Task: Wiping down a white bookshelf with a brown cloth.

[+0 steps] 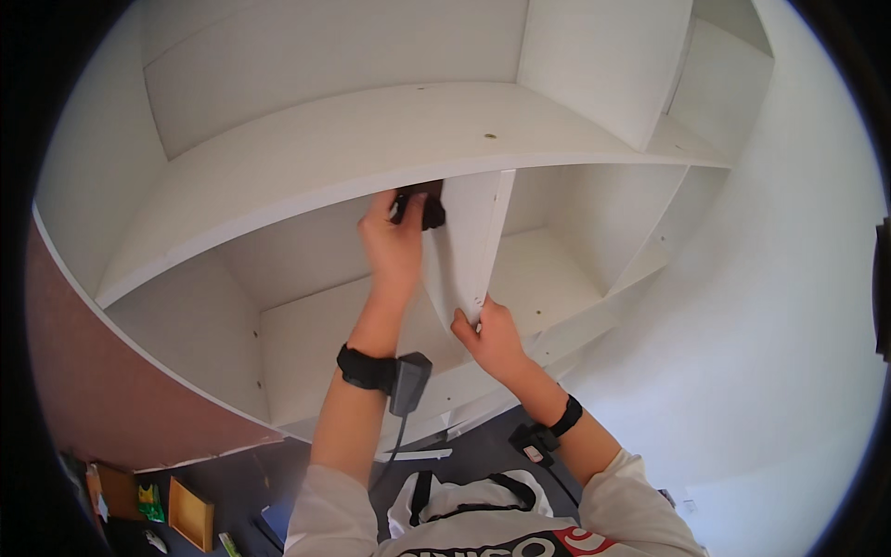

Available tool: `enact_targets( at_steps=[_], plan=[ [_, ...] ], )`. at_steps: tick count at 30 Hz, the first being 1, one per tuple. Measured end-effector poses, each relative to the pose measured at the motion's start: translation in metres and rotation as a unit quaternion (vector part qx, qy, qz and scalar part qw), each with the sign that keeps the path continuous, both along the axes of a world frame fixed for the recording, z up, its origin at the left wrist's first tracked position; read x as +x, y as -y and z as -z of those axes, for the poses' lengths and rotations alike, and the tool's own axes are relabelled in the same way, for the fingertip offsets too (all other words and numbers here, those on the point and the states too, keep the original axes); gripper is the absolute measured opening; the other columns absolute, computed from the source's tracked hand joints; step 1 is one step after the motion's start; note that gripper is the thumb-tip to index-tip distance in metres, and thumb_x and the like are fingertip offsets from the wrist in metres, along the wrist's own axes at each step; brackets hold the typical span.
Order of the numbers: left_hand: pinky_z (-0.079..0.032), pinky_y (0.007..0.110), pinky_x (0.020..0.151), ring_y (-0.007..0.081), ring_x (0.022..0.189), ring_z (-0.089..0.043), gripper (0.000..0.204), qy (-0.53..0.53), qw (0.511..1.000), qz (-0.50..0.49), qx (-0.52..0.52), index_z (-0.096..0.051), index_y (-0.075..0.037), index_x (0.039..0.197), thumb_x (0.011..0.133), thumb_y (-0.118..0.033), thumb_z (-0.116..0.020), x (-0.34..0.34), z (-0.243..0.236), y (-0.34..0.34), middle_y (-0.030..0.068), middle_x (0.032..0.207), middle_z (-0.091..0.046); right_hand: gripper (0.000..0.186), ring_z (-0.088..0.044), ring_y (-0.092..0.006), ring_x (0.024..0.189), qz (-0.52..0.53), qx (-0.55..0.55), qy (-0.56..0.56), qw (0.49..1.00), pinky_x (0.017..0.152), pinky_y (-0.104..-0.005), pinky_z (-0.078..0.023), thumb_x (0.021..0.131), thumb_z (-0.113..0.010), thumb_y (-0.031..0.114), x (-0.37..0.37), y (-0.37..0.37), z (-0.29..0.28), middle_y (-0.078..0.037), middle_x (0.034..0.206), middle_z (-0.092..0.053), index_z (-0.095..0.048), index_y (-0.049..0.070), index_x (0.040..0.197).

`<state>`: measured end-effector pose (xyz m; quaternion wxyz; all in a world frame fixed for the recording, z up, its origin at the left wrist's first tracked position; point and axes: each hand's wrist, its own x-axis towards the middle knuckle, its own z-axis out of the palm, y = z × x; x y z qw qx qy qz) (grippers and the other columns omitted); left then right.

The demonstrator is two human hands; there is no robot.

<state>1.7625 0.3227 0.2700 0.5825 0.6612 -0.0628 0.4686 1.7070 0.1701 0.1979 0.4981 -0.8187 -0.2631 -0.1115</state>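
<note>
My left hand (pixel 393 239) is raised under the upper shelf, its fingers closed round a dark, blocky thing (pixel 425 210) whose kind I cannot make out. That dark thing is up against the left face of a white upright divider panel (pixel 471 232), just below the shelf board (pixel 390 139). Lower down, my right hand (pixel 490 336) grips the front edge of the same divider near its bottom end, thumb on the left side. The divider stands between two compartments of a white shelving unit.
Compartments lie left and right of the divider, with small fittings in the boards. A white wall (pixel 742 353) rises at the right, a reddish-brown side panel (pixel 121 371) at the left. On the dark floor are a wooden tray (pixel 190 513) and a green packet (pixel 150 502).
</note>
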Motion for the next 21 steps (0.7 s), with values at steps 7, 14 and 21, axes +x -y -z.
enact_targets(
  at_steps=[7, 14, 21],
  plan=[
    [-0.047, 0.028, 0.08, 0.0166, 0.088, -0.063, 0.025, -0.01, 0.999, -0.001, 0.035, -0.06, 0.0, 0.108, 0.084, -0.003, -0.064, 0.047, 0.06, -0.035, 0.0118, 0.1, -0.067, 0.053, -0.06, -0.0375, 0.059, -0.009, 0.003, 0.014, 1.0, 0.057, -0.0415, -0.049, 0.082, -0.057, 0.01, 0.0, 0.0, -0.001, -0.023, 0.071, -0.059, -0.04, -0.002, 0.13],
    [-0.048, 0.038, 0.084, 0.0319, 0.096, -0.063, 0.034, -0.192, 0.975, -0.059, 0.097, -0.056, -0.006, 0.112, 0.08, -0.003, -0.065, 0.028, 0.143, -0.031, 0.0158, 0.103, -0.065, 0.052, -0.061, -0.0381, 0.061, -0.009, 0.003, -0.014, 1.0, 0.058, -0.0415, -0.05, 0.081, -0.057, 0.01, -0.002, 0.001, -0.005, -0.023, 0.074, -0.06, -0.042, -0.002, 0.129],
    [-0.048, 0.043, 0.085, 0.0404, 0.101, -0.06, 0.036, -0.282, 0.937, -0.039, 0.204, -0.052, -0.007, 0.108, 0.075, -0.002, -0.066, 0.006, 0.125, -0.03, 0.0197, 0.104, -0.064, 0.051, -0.062, -0.0387, 0.064, -0.004, 0.012, 0.001, 1.0, 0.06, -0.0415, -0.051, 0.082, -0.056, 0.009, -0.002, 0.002, -0.001, -0.025, 0.076, -0.061, -0.042, -0.002, 0.129]
  ],
)
